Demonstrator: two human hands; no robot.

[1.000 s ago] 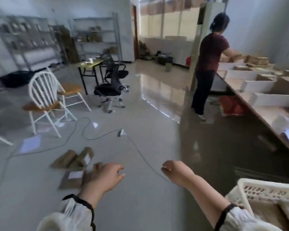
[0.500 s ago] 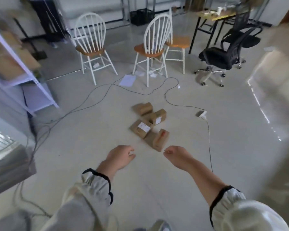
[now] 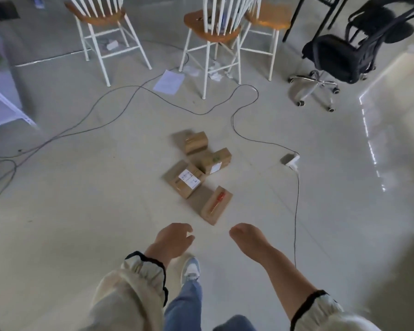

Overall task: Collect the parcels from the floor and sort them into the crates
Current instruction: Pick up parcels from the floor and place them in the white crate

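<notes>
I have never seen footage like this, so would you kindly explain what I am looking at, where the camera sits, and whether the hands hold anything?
There is no machine here. A person wears one wide-angle camera on the head, looking forward and down. The left hand and right hand reach forward, both empty. On the floor ahead lie four brown parcels: one with a red mark nearest, one with a white label, and two beyond. A cable with a power strip runs nearby. White chairs and a black office chair stand behind.
</notes>
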